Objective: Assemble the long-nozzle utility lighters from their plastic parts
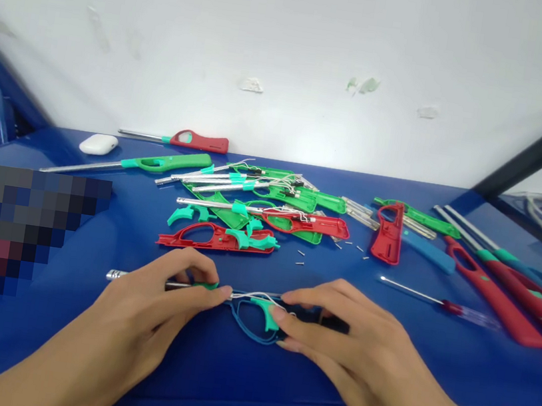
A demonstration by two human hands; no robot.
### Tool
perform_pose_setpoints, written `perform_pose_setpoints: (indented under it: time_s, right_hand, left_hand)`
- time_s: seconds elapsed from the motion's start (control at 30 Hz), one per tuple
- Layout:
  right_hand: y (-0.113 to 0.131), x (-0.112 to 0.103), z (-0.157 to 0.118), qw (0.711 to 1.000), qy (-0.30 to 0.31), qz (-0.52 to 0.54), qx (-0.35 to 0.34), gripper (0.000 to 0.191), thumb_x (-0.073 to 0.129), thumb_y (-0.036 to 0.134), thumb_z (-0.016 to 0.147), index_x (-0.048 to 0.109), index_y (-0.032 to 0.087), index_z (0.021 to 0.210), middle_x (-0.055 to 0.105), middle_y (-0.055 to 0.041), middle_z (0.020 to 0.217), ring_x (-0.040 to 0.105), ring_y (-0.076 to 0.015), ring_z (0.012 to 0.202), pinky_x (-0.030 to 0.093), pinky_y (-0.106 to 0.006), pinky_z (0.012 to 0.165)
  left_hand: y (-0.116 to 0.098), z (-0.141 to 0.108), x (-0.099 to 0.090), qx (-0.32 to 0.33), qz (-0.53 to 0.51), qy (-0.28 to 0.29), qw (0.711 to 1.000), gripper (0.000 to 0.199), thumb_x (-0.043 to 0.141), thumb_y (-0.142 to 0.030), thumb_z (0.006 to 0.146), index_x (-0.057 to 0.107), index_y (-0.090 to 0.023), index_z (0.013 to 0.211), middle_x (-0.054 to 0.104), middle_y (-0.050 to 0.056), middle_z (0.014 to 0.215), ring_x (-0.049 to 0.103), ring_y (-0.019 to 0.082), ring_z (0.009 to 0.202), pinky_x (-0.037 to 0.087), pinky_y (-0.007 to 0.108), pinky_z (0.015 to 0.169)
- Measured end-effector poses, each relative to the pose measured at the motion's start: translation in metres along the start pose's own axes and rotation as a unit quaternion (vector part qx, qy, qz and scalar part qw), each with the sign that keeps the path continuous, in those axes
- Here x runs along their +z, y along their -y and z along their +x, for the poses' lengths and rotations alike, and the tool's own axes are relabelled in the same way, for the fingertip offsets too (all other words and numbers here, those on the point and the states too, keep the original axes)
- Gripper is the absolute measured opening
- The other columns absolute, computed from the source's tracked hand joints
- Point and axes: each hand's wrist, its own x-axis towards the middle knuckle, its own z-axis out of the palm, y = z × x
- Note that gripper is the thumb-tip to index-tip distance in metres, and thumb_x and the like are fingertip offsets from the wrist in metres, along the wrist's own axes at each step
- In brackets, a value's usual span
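Observation:
My left hand [151, 300] pinches the metal barrel [115, 274] of a long-nosed gas lighter by its green collar, thumb and forefinger at the join. The barrel's slotted tip points left. My right hand [359, 329] grips the blue handle half-shell [252, 336] of the same lighter, and its fingers hide most of the handle. Between the hands, a thin white wire [260, 296] runs along the shell's upper edge. A green trigger [270, 317] sits at the loop in the shell, touched by my right fingertips.
Behind my hands lie an opened red half-shell [190, 235], a barrel with wire [215, 206] and several green shells. Small screws [299, 263] are scattered nearby. A screwdriver [467, 314] and whole red lighters [500, 296] lie right; a white case [98, 144] stands back left.

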Motion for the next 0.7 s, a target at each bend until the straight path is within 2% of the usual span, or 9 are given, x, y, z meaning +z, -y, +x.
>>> perform_pose_setpoints:
  time_s: [0.13,0.2,0.27,0.33,0.43,0.53,0.63,0.7]
  right_hand:
    - [0.001,-0.002,0.002,1.000,-0.005,-0.001,0.001,0.024,0.056,0.028,0.108,0.077,0.030,0.120,0.078,-0.0024,0.116,0.070,-0.0166,0.093,0.059,-0.028,0.078]
    - [0.001,-0.004,0.003,1.000,-0.002,-0.003,-0.002,0.023,0.058,0.028,0.107,0.077,0.030,0.119,0.079,-0.0015,0.116,0.071,-0.0164,0.094,0.060,-0.027,0.079]
    - [0.000,-0.004,0.004,1.000,0.001,-0.001,-0.005,0.021,0.060,0.028,0.106,0.077,0.030,0.118,0.079,-0.0003,0.116,0.072,-0.0158,0.095,0.061,-0.026,0.081]
    - [-0.001,-0.004,0.004,1.000,0.002,0.003,-0.006,0.019,0.063,0.028,0.105,0.077,0.031,0.118,0.078,0.0012,0.117,0.072,-0.0151,0.097,0.060,-0.025,0.083]
    - [-0.004,-0.003,0.002,1.000,-0.005,0.018,0.002,0.021,0.068,0.027,0.102,0.074,0.032,0.122,0.078,0.0038,0.120,0.072,-0.0140,0.102,0.059,-0.024,0.090]
    - [-0.004,-0.002,0.001,0.999,0.001,0.031,0.014,0.027,0.070,0.029,0.101,0.070,0.031,0.128,0.078,0.0053,0.121,0.071,-0.0131,0.105,0.058,-0.024,0.096]
    - [-0.003,-0.003,0.000,1.000,0.015,0.014,0.011,0.032,0.067,0.030,0.103,0.067,0.031,0.135,0.077,0.0049,0.124,0.070,-0.0145,0.107,0.059,-0.026,0.095]
    - [-0.002,-0.003,0.000,1.000,0.015,0.006,0.007,0.030,0.065,0.030,0.104,0.068,0.032,0.134,0.077,0.0047,0.124,0.069,-0.0152,0.106,0.060,-0.027,0.092]
  left_hand:
    - [-0.001,-0.001,-0.002,0.022,0.014,0.005,1.000,0.037,0.042,-0.012,0.105,0.075,-0.030,0.105,0.072,-0.002,0.105,0.074,0.006,0.082,0.055,0.011,0.066]
    - [-0.002,-0.005,0.000,0.024,0.031,0.010,0.999,0.034,0.044,-0.014,0.106,0.071,-0.031,0.114,0.068,-0.001,0.118,0.073,0.007,0.097,0.057,0.013,0.081]
    - [-0.004,-0.008,0.003,0.019,0.045,0.016,0.999,0.024,0.049,-0.022,0.108,0.067,-0.030,0.121,0.063,0.001,0.128,0.067,0.011,0.113,0.054,0.020,0.098]
    - [-0.006,-0.008,0.007,0.027,0.051,0.023,0.998,0.016,0.054,-0.024,0.108,0.065,-0.027,0.119,0.062,0.001,0.128,0.062,0.014,0.120,0.050,0.026,0.108]
    - [-0.010,-0.004,0.013,0.026,0.032,0.033,0.999,0.015,0.052,-0.014,0.107,0.062,-0.025,0.109,0.064,0.000,0.119,0.064,0.011,0.110,0.050,0.023,0.101]
    - [-0.011,0.002,0.016,-0.011,-0.002,0.015,1.000,0.014,0.051,-0.017,0.108,0.062,-0.027,0.108,0.065,-0.003,0.110,0.068,0.007,0.095,0.053,0.015,0.085]
    - [-0.011,0.006,0.014,0.014,-0.002,0.000,1.000,0.032,0.042,-0.008,0.106,0.063,-0.029,0.117,0.067,-0.003,0.107,0.070,0.006,0.089,0.055,0.014,0.078]
    - [-0.011,0.007,0.014,0.042,0.000,-0.002,0.999,0.046,0.035,0.002,0.099,0.064,-0.028,0.119,0.069,-0.002,0.103,0.070,0.007,0.085,0.057,0.015,0.074]
